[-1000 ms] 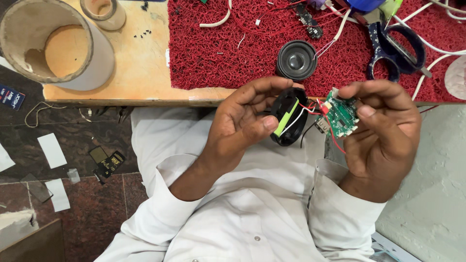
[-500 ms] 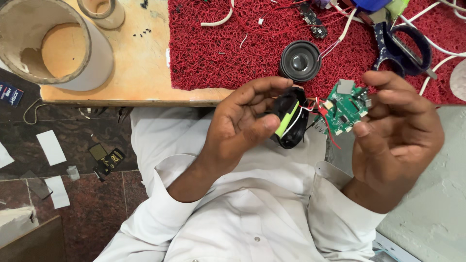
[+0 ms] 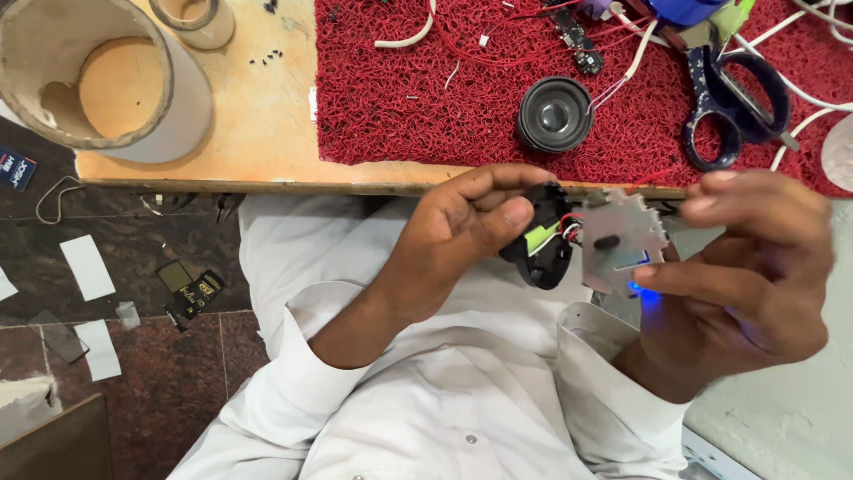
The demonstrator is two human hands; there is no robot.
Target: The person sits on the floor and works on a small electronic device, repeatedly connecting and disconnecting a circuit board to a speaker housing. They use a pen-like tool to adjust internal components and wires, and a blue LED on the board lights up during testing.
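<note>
Both hands up over my lap, one part in each grip.

L hand (image 3: 453, 236) curls in from the left, thumb & fingers pinching the black housing (image 3: 544, 244) w/ its green piece. R hand (image 3: 755, 267) is tilted, fingertips pinched on the edges of the small circuit board (image 3: 622, 240), blurred, blue glow below it; short red wires join board & housing, just beside each other. Past them on the bench (image 3: 267, 133): red mat (image 3: 444, 98) w/ round speaker (image 3: 554, 114) & scissors (image 3: 733, 102); far left, a big open tub (image 3: 98, 80), inside looks bare.
</note>
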